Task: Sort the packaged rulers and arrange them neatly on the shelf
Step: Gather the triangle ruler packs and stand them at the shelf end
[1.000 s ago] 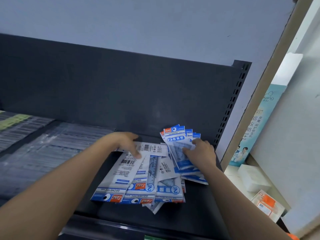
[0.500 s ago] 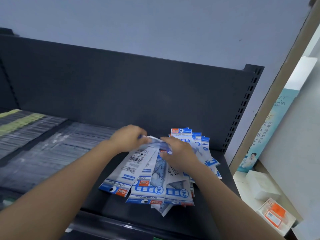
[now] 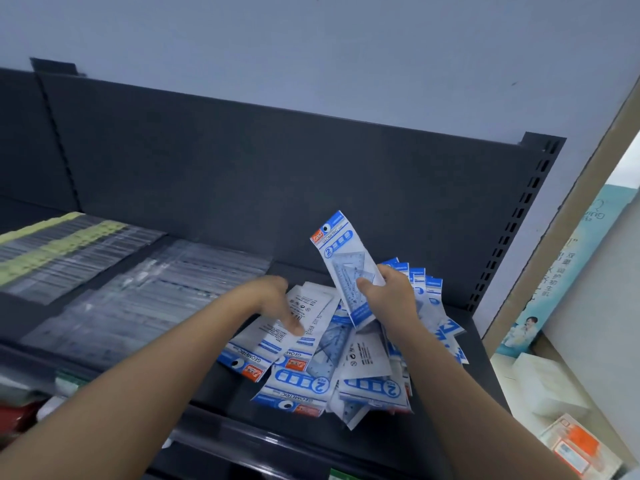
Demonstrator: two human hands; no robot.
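Nearest, the front lip of the dark grey metal shelf (image 3: 221, 434) runs below a loose pile of blue-and-white plastic-packaged rulers (image 3: 304, 386), which lies jumbled on the shelf, some packets face up and some showing their white printed backs. At the left of the pile, the left hand (image 3: 277, 303) is spread, its fingers reaching down onto a white packet back on top; blur hides whether they press or only touch. Above the right of the pile, the right hand (image 3: 393, 296) pinches one blue-and-white ruler packet (image 3: 343, 258) between thumb and fingers, lifted clear of the pile and tilted with its header leaning left. Just behind the pile's right edge, a fanned row of matching packets (image 3: 431, 289) stands leaning toward the back. Left of the pile, flat clear-wrapped rulers (image 3: 145, 299) lie in overlapping rows, with yellow-striped ones (image 3: 52, 251) farther left. Behind the pile rises the dark back panel (image 3: 277, 174).
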